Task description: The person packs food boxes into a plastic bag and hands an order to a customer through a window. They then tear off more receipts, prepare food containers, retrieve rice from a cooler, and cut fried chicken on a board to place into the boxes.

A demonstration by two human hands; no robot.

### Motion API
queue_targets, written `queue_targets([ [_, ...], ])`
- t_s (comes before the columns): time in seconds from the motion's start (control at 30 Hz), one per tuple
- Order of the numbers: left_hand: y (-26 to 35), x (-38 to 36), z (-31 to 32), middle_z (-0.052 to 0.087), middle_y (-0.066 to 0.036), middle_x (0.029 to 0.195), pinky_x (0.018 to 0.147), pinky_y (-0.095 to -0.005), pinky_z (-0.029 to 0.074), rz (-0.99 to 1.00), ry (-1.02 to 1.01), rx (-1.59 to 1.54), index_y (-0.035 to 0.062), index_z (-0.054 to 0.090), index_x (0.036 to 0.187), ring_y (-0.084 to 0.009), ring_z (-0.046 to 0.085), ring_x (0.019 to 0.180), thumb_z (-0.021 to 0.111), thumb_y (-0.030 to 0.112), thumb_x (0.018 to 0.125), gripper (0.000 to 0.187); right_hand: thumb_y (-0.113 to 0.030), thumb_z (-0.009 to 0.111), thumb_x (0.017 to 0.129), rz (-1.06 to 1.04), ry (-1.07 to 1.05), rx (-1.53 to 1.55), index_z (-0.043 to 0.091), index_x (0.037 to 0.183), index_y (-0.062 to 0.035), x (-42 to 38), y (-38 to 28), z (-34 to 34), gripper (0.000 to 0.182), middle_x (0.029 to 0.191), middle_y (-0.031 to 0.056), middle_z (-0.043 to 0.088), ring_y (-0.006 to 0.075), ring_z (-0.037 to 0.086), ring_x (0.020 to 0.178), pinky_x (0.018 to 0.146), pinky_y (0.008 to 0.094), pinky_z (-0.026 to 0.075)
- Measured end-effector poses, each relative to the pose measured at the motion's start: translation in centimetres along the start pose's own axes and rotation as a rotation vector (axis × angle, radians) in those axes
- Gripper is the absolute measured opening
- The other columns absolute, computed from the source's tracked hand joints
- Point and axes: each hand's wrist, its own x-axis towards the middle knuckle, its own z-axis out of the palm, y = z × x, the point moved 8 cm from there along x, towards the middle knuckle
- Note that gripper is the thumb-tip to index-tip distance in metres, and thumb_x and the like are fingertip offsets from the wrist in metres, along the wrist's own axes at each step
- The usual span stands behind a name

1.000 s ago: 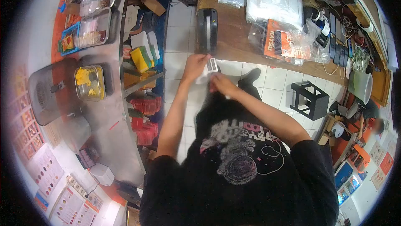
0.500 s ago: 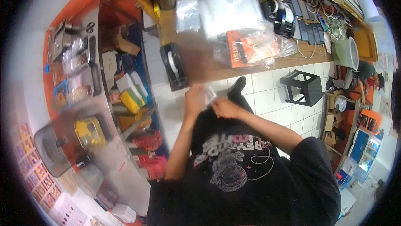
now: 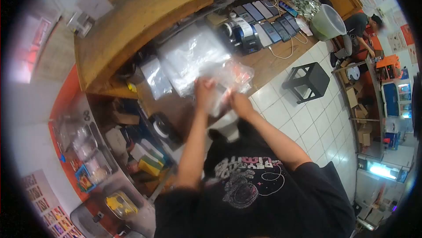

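Note:
Both hands are at the front edge of the wooden table (image 3: 274, 67), with a crinkled clear plastic bag (image 3: 217, 102) stretched between them. My left hand (image 3: 204, 93) is closed on the bag's left side, its fingers somewhat blurred. My right hand (image 3: 240, 105) pinches the other side. Just behind the hands, an orange-printed package (image 3: 239, 74) in clear plastic lies on the table, partly covered. Further back is a stack of clear plastic bags (image 3: 193, 53), with a smaller pile of clear bags (image 3: 157, 79) to its left. A tape dispenser (image 3: 163, 128) stands near my left forearm.
A black label printer (image 3: 247, 38) and several phones (image 3: 272, 31) with cables occupy the table's right part. Beyond them stands a pale green bucket (image 3: 329, 23). A black stool (image 3: 311, 82) is on the tiled floor. Another person (image 3: 355, 31) crouches by shelving at right.
The view has turned and tilted. My hands have moved from in front of my body, where they held a small whitish item, forward to the plastic at the table edge.

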Motion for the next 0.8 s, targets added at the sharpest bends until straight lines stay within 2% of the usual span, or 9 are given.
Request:
queue_targets([
  [0.03,-1.5,-0.2,0.3,0.058,-0.016,0.099,0.086,-0.0438,0.045,-0.26,-0.049,-0.182,0.0025,0.057,0.093,-0.0356,0.056,0.097,0.07,0.015,0.081,0.021,-0.026,0.051,0.096,0.002,0.01,0.012,0.063,0.095,0.0,0.0,0.4,-0.2,0.028,0.089,0.0254,0.065,0.0455,0.061,0.088,0.078,0.053,0.048],
  [0.2,-6.8,0.2,2.5,0.059,-0.019,0.102,0.086,-0.0459,0.046,-0.274,-0.106,-0.11,-0.0004,0.057,0.101,-0.0382,0.057,0.098,0.066,0.013,0.082,0.025,-0.023,0.048,0.098,-0.217,-0.041,0.283,0.059,0.092,0.0021,0.5,0.5,-0.7,0.028,0.092,0.0266,0.064,0.0457,0.06,0.091,0.079,0.0525,0.047],
  [0.3,-9.6,1.1,3.5,0.06,-0.023,0.119,0.094,-0.0486,0.045,-0.114,-0.184,0.361,0.0052,0.058,0.121,-0.0405,0.058,0.108,0.061,0.035,0.088,0.045,-0.022,0.05,0.096,-0.259,-0.047,0.278,0.063,0.095,0.0005,0.5,0.0,-1.3,0.026,0.091,0.0259,0.065,0.0438,0.063,0.088,0.077,0.0515,0.049],
  [0.37,-8.8,1.4,3.9,0.059,-0.023,0.111,0.091,-0.0491,0.045,-0.073,-0.325,0.452,0.0012,0.063,0.111,-0.0418,0.055,0.102,0.063,0.009,0.078,0.034,-0.02,0.055,0.091,-0.241,-0.212,-0.027,0.065,0.095,-0.0013,1.2,0.0,-0.7,0.022,0.09,0.0244,0.067,0.0408,0.066,0.082,0.074,0.0509,0.052],
  [0.4,-11.4,1.0,4.6,0.061,-0.022,0.112,0.094,-0.0495,0.043,0.033,-0.314,0.523,0.0042,0.064,0.114,-0.0402,0.054,0.109,0.063,0.008,0.078,0.037,-0.031,0.057,0.09,-0.213,-0.309,-0.075,0.068,0.091,-0.0041,1.7,0.1,-0.8,0.029,0.093,0.0231,0.067,0.0382,0.066,0.086,0.072,0.0499,0.052],
  [0.57,7.3,1.5,1.8,0.063,-0.021,0.117,0.097,-0.0458,0.044,0.365,-0.299,0.564,0.0069,0.068,0.11,-0.0389,0.056,0.115,0.065,0.009,0.078,0.032,-0.032,0.064,0.086,-0.528,-0.48,-0.009,0.07,0.093,-0.0059,5.0,1.4,-6.6,0.027,0.091,0.0209,0.069,0.0361,0.068,0.073,0.071,0.045,0.055],
  [0.63,6.3,0.0,4.1,0.063,-0.022,0.12,0.099,-0.0443,0.042,-0.244,-0.553,0.277,0.0048,0.069,0.11,-0.0391,0.055,0.116,0.06,0.007,0.082,0.03,-0.024,0.066,0.085,-0.215,-1.136,0.208,0.07,0.089,-0.0047,6.4,6.6,-7.1,0.02,0.091,0.0181,0.07,0.0339,0.069,0.078,0.072,0.0432,0.055],
  [0.7,4.4,-1.0,6.0,0.063,-0.022,0.119,0.1,-0.0432,0.041,-0.203,-0.419,0.251,0.0018,0.067,0.112,-0.0387,0.055,0.115,0.058,0.008,0.084,0.03,-0.018,0.065,0.085,-0.223,-1.079,0.18,0.067,0.099,-0.0031,11.3,9.7,-11.3,0.021,0.087,0.0177,0.07,0.0331,0.068,0.082,0.072,0.0415,0.054],
  [0.8,5.3,-1.3,6.2,0.062,-0.024,0.12,0.102,-0.0409,0.039,-0.216,-0.176,0.133,-0.0041,0.062,0.116,-0.0369,0.055,0.116,0.055,0.01,0.087,0.034,-0.016,0.066,0.083,-0.284,-0.178,0.215,0.061,0.111,-0.0003,20.8,13.9,-15.4,0.033,0.088,0.0191,0.065,0.0372,0.066,0.083,0.074,0.0454,0.053],
])
